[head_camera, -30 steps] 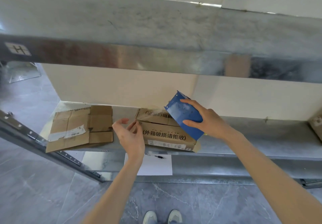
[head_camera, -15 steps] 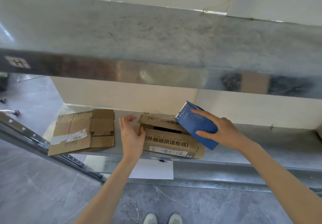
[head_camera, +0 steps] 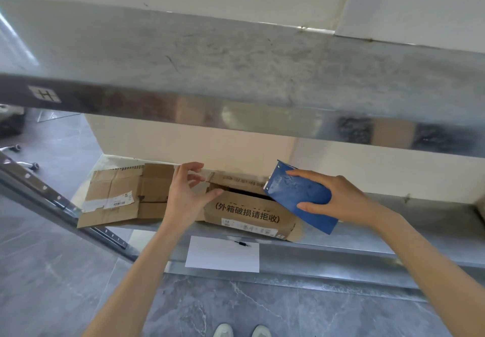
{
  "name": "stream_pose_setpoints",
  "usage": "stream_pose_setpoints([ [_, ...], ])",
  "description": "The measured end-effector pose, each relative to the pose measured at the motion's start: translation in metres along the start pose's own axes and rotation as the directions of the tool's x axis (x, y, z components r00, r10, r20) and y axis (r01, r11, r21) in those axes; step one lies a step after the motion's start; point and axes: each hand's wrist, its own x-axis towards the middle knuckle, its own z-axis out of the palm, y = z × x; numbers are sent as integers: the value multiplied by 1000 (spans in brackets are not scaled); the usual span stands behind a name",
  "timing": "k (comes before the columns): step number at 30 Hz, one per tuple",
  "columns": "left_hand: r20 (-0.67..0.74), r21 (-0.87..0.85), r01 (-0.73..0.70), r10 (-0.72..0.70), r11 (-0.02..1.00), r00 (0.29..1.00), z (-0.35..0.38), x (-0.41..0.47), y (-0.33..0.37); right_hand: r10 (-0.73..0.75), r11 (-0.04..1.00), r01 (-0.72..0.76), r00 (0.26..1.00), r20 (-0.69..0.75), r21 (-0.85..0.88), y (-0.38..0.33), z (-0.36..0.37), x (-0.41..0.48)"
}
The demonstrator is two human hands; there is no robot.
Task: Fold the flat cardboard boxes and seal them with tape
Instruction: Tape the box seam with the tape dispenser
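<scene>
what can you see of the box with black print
The cardboard box is brown and creased, lying on the metal shelf. Its front carries black characters in brackets and a white label. A dark gap shows between its top flaps. The left hand grips its left flap; the blue tape dispenser in the right hand covers its right end.

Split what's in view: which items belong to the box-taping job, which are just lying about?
Job: printed box, left hand holding its flap; blue tape dispenser, gripped by right hand; flat cardboard left of the box, not yet folded.
Lying about: white paper sheet; small black item on it.
</scene>
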Motion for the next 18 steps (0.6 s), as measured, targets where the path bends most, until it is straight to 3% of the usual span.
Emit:
stream_pose_setpoints([
  [7,-66,127,22,-14,992,998,-2,-7,-10,-58,995,56,998,18,81,-12,-3,-7],
  [18,26,16,10,-11,1000,1000,4,7,-12,-28,989,22,999,41,144,-9,-10,-11],
])
